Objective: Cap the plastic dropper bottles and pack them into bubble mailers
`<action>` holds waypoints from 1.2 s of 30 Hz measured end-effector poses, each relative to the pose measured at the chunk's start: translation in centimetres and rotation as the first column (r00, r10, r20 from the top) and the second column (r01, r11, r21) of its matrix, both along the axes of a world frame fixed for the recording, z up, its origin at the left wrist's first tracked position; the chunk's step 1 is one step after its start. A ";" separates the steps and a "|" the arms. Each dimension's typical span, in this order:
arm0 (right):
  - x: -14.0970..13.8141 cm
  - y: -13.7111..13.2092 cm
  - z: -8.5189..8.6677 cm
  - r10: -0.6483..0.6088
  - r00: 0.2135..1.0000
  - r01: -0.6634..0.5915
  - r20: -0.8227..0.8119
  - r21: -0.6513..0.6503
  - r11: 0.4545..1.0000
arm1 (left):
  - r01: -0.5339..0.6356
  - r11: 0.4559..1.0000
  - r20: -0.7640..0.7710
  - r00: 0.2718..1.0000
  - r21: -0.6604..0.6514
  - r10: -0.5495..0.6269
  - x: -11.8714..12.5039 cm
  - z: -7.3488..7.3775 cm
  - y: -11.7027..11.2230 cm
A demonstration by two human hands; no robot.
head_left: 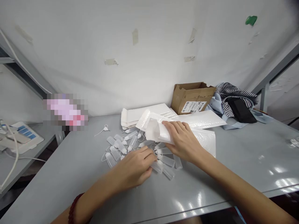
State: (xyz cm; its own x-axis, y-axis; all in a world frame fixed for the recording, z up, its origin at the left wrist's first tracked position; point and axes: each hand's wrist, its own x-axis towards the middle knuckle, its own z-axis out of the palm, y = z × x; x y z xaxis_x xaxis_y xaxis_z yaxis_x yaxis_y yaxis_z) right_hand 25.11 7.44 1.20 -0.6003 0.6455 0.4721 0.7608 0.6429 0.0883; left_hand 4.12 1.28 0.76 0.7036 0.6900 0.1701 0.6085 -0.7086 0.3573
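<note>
A padded bubble mailer is held up in my right hand, its mouth gaping toward the left. The thumb side of that hand presses on the white mailer near its opening. My left hand is low over a pile of small translucent squeeze bottles. Its fingers are curled and closed at a squeeze bottle on the pile's near side; the fingertips are partly hidden. Several bottles have thin tethered caps. Part of the pile lies beneath the mailer and my hands.
More white mailers lie stacked behind the bottles. A cardboard box stands against the wall, beside striped cloth and a black pouch. A loose cap rests on the grey table. A blurred pink object is at the left.
</note>
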 end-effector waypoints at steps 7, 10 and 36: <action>-0.2 0.0 -0.4 0.006 1.000 -0.005 0.010 -0.069 0.998 | -0.190 0.963 0.617 0.740 -0.191 0.268 -0.8 2.9 -0.2; -0.3 -0.5 -0.2 0.065 0.997 -0.067 -0.036 -0.058 0.996 | -0.293 0.893 0.706 0.547 -0.341 0.449 -0.9 2.9 0.4; -1.2 -2.0 0.0 0.172 0.982 -0.177 -0.083 -0.067 0.982 | -0.485 0.777 0.677 0.415 -0.401 0.608 -0.5 2.0 0.7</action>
